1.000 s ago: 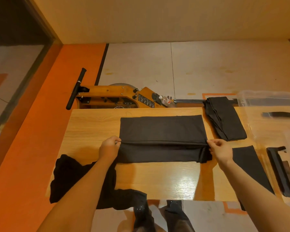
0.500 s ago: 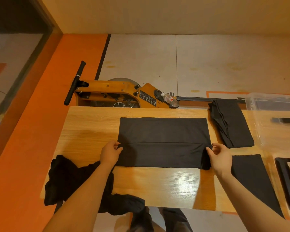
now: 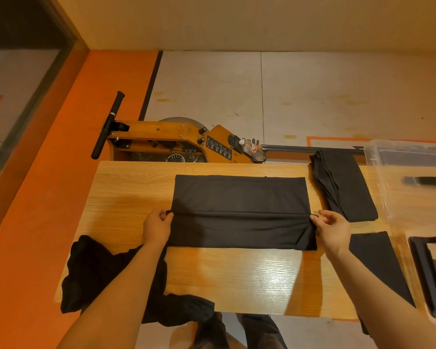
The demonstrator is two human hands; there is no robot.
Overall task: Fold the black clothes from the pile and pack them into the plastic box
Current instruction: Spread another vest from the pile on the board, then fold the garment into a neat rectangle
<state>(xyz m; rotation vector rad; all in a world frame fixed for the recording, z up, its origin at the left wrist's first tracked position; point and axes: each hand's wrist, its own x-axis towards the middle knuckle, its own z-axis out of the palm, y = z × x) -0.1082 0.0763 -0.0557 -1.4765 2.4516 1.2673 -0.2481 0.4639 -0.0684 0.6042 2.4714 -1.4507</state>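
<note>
black cloth lies stretched between left hand and right hand, both pinching its ends.

A black garment is lying flat, folded lengthwise; folded black clothes are sitting beside a clear plastic box; a crumpled pile is lying left.

One head-worn wide-angle view looks steeply down, close over the wooden table

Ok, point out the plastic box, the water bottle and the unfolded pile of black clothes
plastic box (image 3: 378, 157): head view, on its near left rim.
water bottle (image 3: 252, 148): head view, on its label.
pile of black clothes (image 3: 96, 270): head view, on the heap's middle.
</note>
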